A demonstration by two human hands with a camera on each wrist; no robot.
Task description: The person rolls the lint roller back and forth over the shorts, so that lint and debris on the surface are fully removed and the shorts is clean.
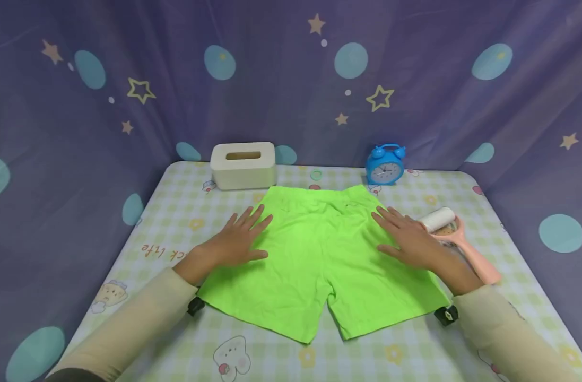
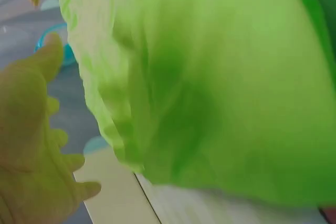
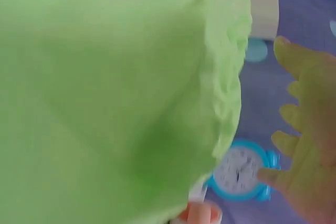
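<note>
Bright green shorts [image 1: 291, 249] lie spread on the table, waistband toward the far side and both legs toward the near edge. Over their left side is my left hand [image 1: 238, 239], fingers spread and holding nothing. My right hand [image 1: 407, 239] is over the opposite side, also with straight, spread fingers. In the left wrist view, a gap shows between my left palm [image 2: 26, 145] and the green cloth [image 2: 220, 77]. The right wrist view likewise has my right hand [image 3: 315, 129] apart from the fabric [image 3: 105, 77].
A cream tissue box [image 1: 243, 172] stands at the back left, and a blue alarm clock [image 1: 385, 165] at the back right. Between them lies a small green ring [image 1: 316, 174]. A pink-handled lint roller [image 1: 477, 260] lies right of the shorts. Purple curtains surround the checkered table [image 1: 176, 339].
</note>
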